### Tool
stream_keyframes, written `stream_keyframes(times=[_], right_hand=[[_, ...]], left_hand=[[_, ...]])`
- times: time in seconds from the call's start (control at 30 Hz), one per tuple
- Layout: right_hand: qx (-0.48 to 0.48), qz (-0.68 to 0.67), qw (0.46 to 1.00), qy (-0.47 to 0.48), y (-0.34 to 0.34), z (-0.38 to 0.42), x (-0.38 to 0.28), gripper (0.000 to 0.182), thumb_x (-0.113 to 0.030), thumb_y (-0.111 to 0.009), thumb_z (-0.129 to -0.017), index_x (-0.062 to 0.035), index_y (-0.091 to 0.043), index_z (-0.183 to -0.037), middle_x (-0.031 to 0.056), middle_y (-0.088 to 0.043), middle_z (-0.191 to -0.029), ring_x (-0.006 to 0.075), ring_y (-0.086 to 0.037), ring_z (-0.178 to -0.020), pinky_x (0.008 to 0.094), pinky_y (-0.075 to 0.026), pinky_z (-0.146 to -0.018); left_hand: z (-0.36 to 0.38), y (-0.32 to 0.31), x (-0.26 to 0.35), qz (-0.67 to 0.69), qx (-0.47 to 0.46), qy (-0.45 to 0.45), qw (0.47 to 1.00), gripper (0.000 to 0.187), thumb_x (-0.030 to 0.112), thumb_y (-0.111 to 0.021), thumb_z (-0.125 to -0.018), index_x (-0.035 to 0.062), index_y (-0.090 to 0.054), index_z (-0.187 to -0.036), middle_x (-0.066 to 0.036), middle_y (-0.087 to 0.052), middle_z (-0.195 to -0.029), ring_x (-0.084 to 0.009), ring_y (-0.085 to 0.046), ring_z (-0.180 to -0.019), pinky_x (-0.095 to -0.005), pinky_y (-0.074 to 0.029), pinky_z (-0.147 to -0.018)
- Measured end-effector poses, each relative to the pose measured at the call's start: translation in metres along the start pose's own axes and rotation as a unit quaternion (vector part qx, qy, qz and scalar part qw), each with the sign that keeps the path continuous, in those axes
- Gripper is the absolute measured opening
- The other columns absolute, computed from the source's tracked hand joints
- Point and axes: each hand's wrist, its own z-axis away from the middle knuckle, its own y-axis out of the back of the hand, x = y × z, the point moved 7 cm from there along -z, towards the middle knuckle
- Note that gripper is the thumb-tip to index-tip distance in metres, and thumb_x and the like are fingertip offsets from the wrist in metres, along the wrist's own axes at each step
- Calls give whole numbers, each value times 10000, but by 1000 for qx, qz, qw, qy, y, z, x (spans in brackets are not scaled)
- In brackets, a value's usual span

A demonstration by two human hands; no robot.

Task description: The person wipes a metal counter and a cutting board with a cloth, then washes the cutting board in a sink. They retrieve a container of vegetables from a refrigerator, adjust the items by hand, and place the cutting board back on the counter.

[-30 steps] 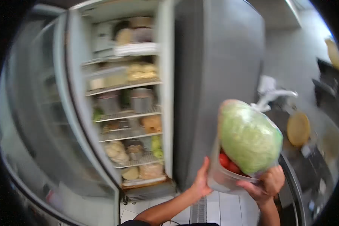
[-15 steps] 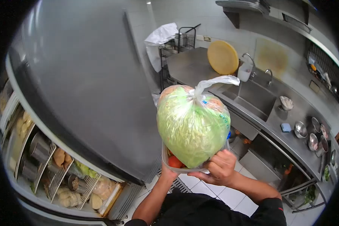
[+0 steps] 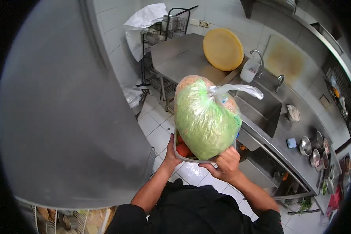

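Note:
A knotted clear plastic bag, full of pale green and some orange-pink contents, rests on top of a clear plastic container. Red tomatoes show under the bag at the container's left side. My left hand holds the container by its left corner, thumb along the wall. At the near right side, my right hand is closed on the container's rim, its knuckles close to the bag. The bag hides most of the container's inside.
The grey refrigerator door fills the left, with stocked shelves below. Ahead stand a steel table, a yellow round board and a sink. Metal bowls and a blue sponge lie on the right counter.
My view has turned away from the refrigerator shelves toward the steel table, and less of the shelves shows. Both hands still carry the container with the bag on it.

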Motion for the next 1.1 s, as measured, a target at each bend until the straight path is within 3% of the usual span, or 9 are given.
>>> stream_keyframes(times=[0.07, 0.27, 0.4, 0.53, 0.7, 0.77, 0.93, 1.03, 1.1], right_hand=[[-23, 8, 1000, -9, 0, 23, -11, 336, -294, -865, -581, -78, -640, -705, 41, -616, -695, 235, -586, -623, 348, -412, -569], [-4, -31, 999, 28, -24, 44, 38, 361, -306, -847, -601, -97, -553, -605, 34, -562, -644, 213, -535, -569, 336, -365, -525], [-17, -72, 997, 39, -44, 44, 96, 369, -310, -873, -570, -96, -579, -634, 37, -594, -656, 218, -562, -582, 334, -376, -534], [-12, -122, 989, 88, -45, 66, 127, 402, -322, -846, -610, -102, -511, -582, 30, -523, -618, 215, -518, -558, 333, -365, -528], [-12, -169, 975, 143, -71, 76, 174, 426, -315, -866, -584, -98, -500, -579, 35, -537, -618, 229, -530, -564, 339, -375, -539], [-19, -180, 972, 150, -83, 87, 187, 423, -314, -866, -586, -98, -503, -581, 36, -534, -619, 230, -526, -565, 340, -374, -540], [3, -185, 970, 160, -142, 99, 226, 421, -323, -867, -587, -97, -512, -584, 40, -522, -618, 232, -522, -571, 343, -367, -539], [21, -194, 968, 161, -185, 106, 250, 417, -316, -861, -599, -93, -509, -580, 43, -520, -620, 236, -524, -582, 349, -362, -547], [7, -184, 972, 147, -218, 112, 275, 406, -306, -854, -611, -88, -513, -585, 45, -517, -621, 239, -530, -593, 355, -363, -569]], left_hand=[[20, 7, -11, -31, -7, -28, 999, 645, 601, -335, -955, 141, -414, -1400, -131, -447, -1409, -351, -439, -1278, -530, -325, -1088], [-27, 52, -38, 8, -72, -53, 996, 645, 583, -432, -929, 152, -406, -1408, -126, -443, -1414, -352, -433, -1285, -536, -328, -1088], [-77, 71, -40, 3, -45, -74, 996, 685, 608, -461, -902, 151, -404, -1410, -132, -440, -1416, -361, -426, -1290, -536, -328, -1089], [-81, 76, -61, -57, -24, -179, 982, 721, 635, -433, -898, 156, -370, -1433, -135, -413, -1439, -366, -409, -1303, -541, -317, -1095], [-114, 101, -67, -25, 48, -230, 972, 713, 633, -400, -912, 146, -370, -1432, -147, -391, -1458, -371, -403, -1309, -553, -326, -1083], [-124, 114, -70, 1, 25, -233, 972, 705, 632, -394, -915, 147, -379, -1427, -150, -402, -1449, -375, -407, -1305, -555, -330, -1080], [-175, 167, -52, 39, 68, -266, 961, 692, 603, -432, -917, 121, -401, -1412, -151, -412, -1444, -373, -414, -1298, -534, -321, -1090], [-216, 192, -27, 46, -18, -253, 966, 596, 519, -394, -954, 126, -420, -1401, -124, -448, -1421, -350, -443, -1281, -528, -359, -1067], [-249, 209, -15, 23, -23, -242, 970, 600, 526, -401, -953, 122, -429, -1395, -125, -449, -1422, -354, -440, -1281, -528, -344, -1075]])
